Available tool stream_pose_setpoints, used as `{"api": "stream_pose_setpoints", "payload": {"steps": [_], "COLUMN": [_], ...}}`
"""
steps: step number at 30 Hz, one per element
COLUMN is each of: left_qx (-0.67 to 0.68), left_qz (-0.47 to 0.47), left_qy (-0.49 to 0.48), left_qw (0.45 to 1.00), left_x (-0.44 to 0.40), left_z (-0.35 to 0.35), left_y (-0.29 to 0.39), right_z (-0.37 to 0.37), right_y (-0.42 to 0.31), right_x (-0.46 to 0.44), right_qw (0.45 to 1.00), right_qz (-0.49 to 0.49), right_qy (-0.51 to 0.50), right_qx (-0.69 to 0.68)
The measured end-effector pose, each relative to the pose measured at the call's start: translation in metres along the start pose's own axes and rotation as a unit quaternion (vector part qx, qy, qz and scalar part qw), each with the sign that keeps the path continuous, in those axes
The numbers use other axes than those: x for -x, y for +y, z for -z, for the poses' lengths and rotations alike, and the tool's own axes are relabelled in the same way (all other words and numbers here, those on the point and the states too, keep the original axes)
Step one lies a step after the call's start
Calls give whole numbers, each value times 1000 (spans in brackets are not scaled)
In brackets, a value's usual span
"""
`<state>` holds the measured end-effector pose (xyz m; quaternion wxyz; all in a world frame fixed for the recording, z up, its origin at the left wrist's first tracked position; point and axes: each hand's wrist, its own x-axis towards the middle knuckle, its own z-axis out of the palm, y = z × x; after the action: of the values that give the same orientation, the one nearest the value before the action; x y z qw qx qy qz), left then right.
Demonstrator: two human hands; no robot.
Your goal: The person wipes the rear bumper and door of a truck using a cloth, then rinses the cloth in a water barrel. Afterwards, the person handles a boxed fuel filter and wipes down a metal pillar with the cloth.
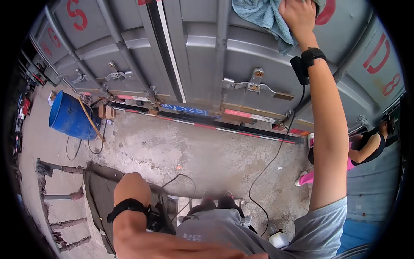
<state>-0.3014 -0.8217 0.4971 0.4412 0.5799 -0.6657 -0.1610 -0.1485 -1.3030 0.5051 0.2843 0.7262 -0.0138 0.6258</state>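
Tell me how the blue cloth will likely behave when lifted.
The blue cloth is probably floppy, since it drapes in loose folds beside the right hand. Its towel-like texture suggests it may grip rather than slide.

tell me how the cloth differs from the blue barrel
The cloth is pale blue-grey; the barrel is deeper blue. The cloth lies in soft folds; the barrel is rigid and rounded. The cloth is by the right hand at the container door; the barrel is on the ground. Both look bluish.
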Motion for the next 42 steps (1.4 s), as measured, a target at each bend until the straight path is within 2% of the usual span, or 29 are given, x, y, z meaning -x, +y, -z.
{"api": "stream_pose_setpoints", "payload": {"steps": [5, 8, 9, 10, 12, 13, 14, 15, 16, 18, 21, 24, 28, 29, 32, 33, 36, 39, 42], "left_qx": [67, -43, -79, -127, -323, -369, -300, -367, -441, -577, -399, -406, -478, -479, -482, -489, -500, -490, -498], "left_qz": [-145, -51, -11, -38, -158, -191, -202, -233, -213, -163, -276, -281, -264, -278, -262, -259, -244, -278, -308], "left_qy": [40, 196, 239, 300, 394, 424, 402, 406, 431, 466, 492, 503, 480, 487, 461, 458, 440, 456, 503], "left_qw": [986, 978, 968, 945, 846, 805, 841, 803, 758, 651, 723, 710, 686, 675, 697, 696, 705, 690, 636], "left_x": [-1, -81, -111, -147, -211, -240, -256, -278, -299, -328, -346, -354, -356, -356, -350, -350, -345, -341, -345], "left_z": [51, 61, 63, 61, 65, 67, 67, 69, 69, 68, 76, 89, 93, 92, 90, 90, 87, 83, 79], "left_y": [-37, -88, -108, -135, -188, -205, -199, -215, -226, -238, -237, -232, -242, -243, -245, -247, -250, -246, -251], "right_z": [3, 8, 9, 10, 11, 12, 13, 13, 14, 17, 9, 11, 11, 19, 3, 2, -1, -5, -3], "right_y": [-1, -4, -5, -5, -5, -6, -6, -6, -8, -10, -8, -11, -8, -11, -5, -4, 0, 2, 9], "right_x": [-4, -5, -5, -7, -9, -7, -11, -13, -13, -11, -4, -1, -2, -8, 2, 7, 10, 16, 16], "right_qw": [1000, 999, 1000, 1000, 1000, 996, 999, 999, 997, 997, 993, 981, 992, 986, 992, 994, 994, 993, 986], "right_qz": [13, -25, -17, -12, -6, -60, -45, -30, -16, -37, -90, -193, -95, -48, -66, -88, -58, -76, -92], "right_qy": [23, -31, -19, -8, 20, -45, -6, 32, 67, 45, 52, -25, 42, 66, 83, 35, 65, 85, 129], "right_qx": [16, 0, 8, 5, -20, -41, -13, 14, 39, 49, 58, -9, 68, 146, 72, 49, 66, 23, -51]}}
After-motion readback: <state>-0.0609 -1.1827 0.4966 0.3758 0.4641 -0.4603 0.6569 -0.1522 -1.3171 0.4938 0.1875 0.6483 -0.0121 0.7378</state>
